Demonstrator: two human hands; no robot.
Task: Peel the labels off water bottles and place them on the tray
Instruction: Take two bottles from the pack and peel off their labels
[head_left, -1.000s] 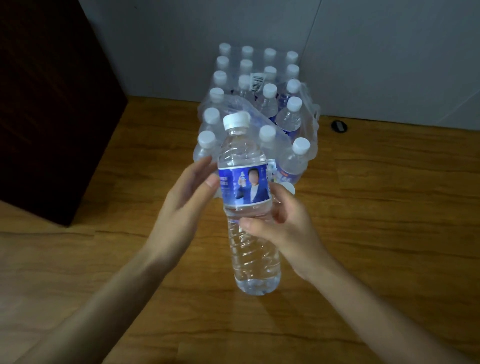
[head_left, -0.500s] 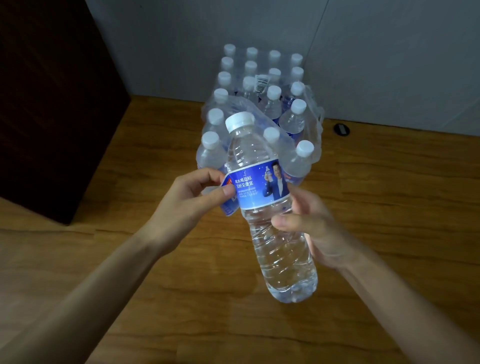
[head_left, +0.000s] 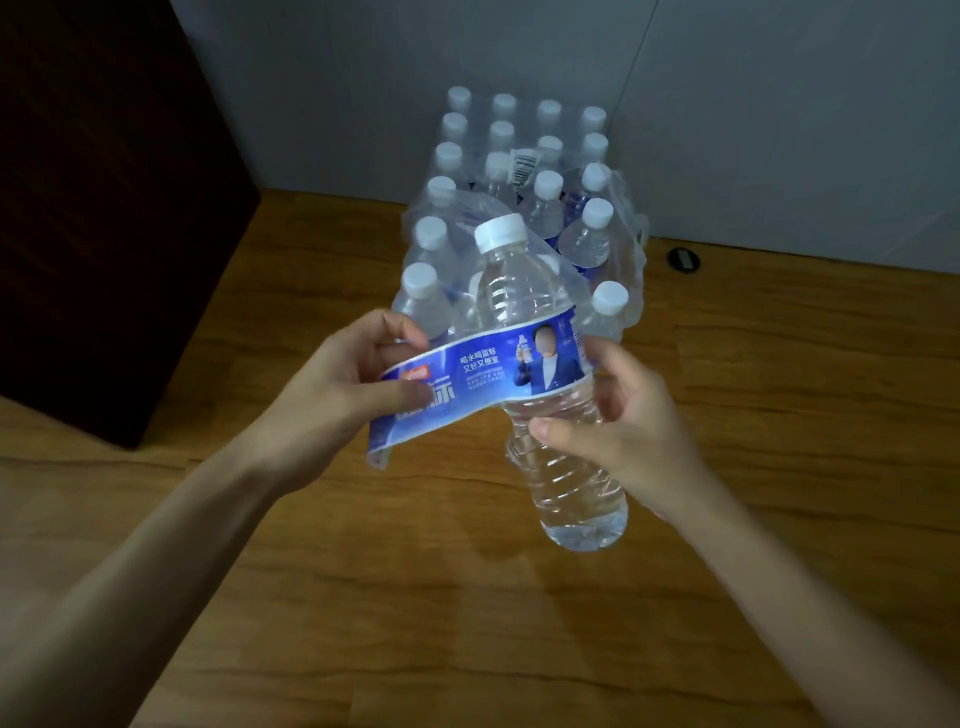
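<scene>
i see a wooden floor (head_left: 779, 415) carrying everything here, with a pale grey wall (head_left: 779, 130) along its far edge and a dark cabinet (head_left: 104, 208) standing at the far left corner. against the wall, at the middle of the far edge, sits a shrink-wrapped pack of water bottles (head_left: 519, 208), its plastic film torn open on the near side; white caps show in rows. a small dark round object (head_left: 683, 259) lies on the floor just right of the pack; i cannot tell what it is. no tray is in view.

held above the floor in front of the pack is the bottle (head_left: 566, 467), tilted with its cap away from me and leaning left. my right hand (head_left: 618, 431) grips its ribbed middle, thumb across the front. the blue label (head_left: 467, 384) is more than half unwound: its right end still clings to the bottle's shoulder, and the loose strip runs out to the left. my left hand (head_left: 343, 395) pinches that strip between thumb and fingers.

i judge the peeling step to be well along on this bottle. the next move calls for a steady pull leftward while the right hand turns or braces the bottle, so the last glued seam lets go without tearing. then i must find the tray.
</scene>
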